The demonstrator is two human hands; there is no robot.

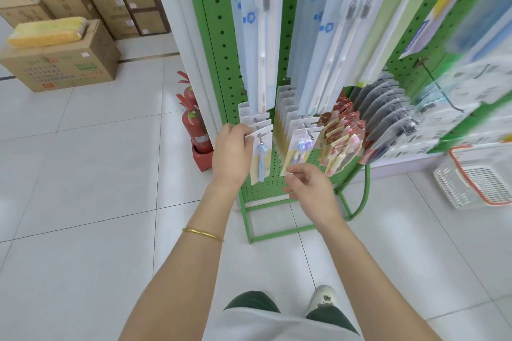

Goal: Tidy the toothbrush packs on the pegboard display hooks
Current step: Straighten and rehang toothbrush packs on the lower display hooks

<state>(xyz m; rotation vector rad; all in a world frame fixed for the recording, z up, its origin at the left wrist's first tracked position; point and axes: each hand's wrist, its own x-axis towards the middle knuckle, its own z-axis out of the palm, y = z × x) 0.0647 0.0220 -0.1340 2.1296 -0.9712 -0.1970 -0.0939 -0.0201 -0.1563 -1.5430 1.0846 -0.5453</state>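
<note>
My left hand (232, 152) pinches the blue pack (260, 159) by its top corner, at 3 o'clock. My right hand (309, 188), fingers curled, pinches the purple pack (300, 151) by its bottom corner, at 11. Both hang vertically, low on the pegboard (221, 36).

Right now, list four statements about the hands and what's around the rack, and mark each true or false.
1. The left hand grips the top of the blue pack. True.
2. The right hand hangs idle. False: it pinches the lower end of the purple pack.
3. The extinguisher stands left of the rack. True.
4. The basket hangs on a hook. False: it sits on the floor.
</note>
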